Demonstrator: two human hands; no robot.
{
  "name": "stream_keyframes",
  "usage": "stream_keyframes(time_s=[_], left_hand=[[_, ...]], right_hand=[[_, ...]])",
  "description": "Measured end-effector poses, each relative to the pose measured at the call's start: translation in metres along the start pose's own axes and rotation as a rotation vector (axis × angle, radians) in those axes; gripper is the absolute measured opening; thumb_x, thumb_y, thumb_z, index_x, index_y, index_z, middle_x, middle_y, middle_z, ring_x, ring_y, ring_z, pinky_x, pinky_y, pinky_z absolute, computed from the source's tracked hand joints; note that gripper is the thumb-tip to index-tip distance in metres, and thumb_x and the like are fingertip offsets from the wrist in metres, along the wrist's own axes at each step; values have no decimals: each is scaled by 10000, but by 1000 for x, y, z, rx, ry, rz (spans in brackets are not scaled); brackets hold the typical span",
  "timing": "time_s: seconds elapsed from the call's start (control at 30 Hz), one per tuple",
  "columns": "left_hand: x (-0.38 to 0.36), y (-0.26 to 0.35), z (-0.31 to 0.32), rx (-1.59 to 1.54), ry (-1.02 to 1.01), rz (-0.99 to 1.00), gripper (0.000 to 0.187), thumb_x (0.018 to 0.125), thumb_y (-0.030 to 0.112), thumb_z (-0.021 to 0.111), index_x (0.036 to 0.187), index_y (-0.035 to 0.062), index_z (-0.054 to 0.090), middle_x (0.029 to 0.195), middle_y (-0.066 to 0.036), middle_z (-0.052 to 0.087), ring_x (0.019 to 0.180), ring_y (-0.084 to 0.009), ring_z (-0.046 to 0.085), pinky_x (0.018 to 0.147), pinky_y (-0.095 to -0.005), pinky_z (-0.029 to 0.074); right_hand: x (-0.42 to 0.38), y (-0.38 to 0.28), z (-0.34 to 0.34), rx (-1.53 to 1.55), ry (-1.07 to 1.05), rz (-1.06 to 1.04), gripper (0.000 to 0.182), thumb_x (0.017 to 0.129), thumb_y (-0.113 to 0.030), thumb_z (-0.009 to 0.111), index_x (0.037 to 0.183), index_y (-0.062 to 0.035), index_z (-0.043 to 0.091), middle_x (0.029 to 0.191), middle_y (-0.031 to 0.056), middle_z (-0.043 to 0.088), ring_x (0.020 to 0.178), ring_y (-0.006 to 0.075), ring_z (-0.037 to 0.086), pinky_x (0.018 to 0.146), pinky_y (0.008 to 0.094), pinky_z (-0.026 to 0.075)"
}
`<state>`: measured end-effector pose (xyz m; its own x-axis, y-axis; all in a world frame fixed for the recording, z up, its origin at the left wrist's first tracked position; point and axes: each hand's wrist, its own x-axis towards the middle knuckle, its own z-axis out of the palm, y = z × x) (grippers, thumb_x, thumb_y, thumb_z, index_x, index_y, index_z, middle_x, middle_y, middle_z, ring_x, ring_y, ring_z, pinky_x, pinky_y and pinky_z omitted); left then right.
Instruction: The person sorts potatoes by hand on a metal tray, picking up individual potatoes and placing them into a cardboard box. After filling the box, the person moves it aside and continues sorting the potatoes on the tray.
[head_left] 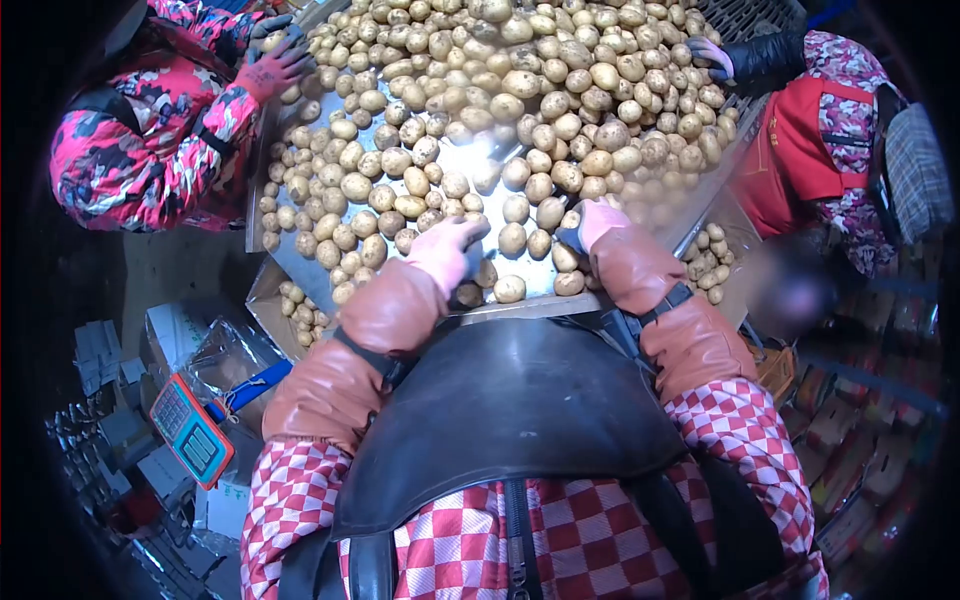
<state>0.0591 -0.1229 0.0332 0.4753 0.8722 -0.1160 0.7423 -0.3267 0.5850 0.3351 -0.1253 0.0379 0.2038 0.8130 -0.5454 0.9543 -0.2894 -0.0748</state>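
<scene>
Both my hands wear pink gloves with dark fingertips and rest low among the potatoes [415,181] on a shiny metal table [490,215]. My left hand [447,250] is at the front left, its fingers pointing forward and right beside several potatoes; whether it grips one is hidden. My right hand [592,226] is at the front right, fingers turned down and inward next to potatoes near the table's front edge; what is under its fingers cannot be made out. Loose potatoes lie between the two hands.
A co-worker's gloved hand [274,66] is at the upper left, another's [711,60] at the upper right. Boxes of potatoes [303,314] [708,262] stand below the table's left and right corners. A scale [192,430] is at the lower left.
</scene>
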Motion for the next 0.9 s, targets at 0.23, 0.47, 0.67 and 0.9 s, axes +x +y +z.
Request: stream_keyframes(time_s=[0.23, 0.47, 0.67, 0.9], left_hand=[[100, 40, 47, 246, -377, -270, 432, 904, 338, 613, 1280, 126, 612, 1147, -164, 680, 1114, -346, 637, 945, -464, 499], [108, 56, 28, 205, -451, -363, 404, 942, 307, 563, 1312, 147, 590, 1192, -178, 666, 1137, -330, 633, 950, -448, 500], [85, 58, -12, -99, -408, -443, 385, 975, 281, 519, 1338, 165, 572, 1231, -191, 655, 1157, -316, 629, 955, -435, 501], [-26, -13, -6, -1083, -313, -354, 513, 959, 208, 633, 1400, 11, 458, 1178, -140, 621, 1001, -209, 619, 823, -332, 531]], right_hand=[[-22, 54, 63, 1325, 379, -620, 392, 915, -338, 680, 1185, -66, 593, 1041, 125, 649, 718, 246, 652, 605, 365, 559], [-30, 62, 41, 2729, -559, -265, 582, 973, -562, 451, 1283, -78, 545, 1188, 180, 616, 829, 400, 640, 575, 501, 558], [-24, 50, 37, 2529, -999, -512, 630, 979, -502, 482, 1429, -65, 428, 1437, 236, 483, 1280, 535, 461, 931, 635, 508], [-38, -55, 34, 1666, -881, -162, 475, 908, -185, 614, 1357, -100, 486, 1187, 108, 615, 1027, 261, 649, 893, 474, 544]])
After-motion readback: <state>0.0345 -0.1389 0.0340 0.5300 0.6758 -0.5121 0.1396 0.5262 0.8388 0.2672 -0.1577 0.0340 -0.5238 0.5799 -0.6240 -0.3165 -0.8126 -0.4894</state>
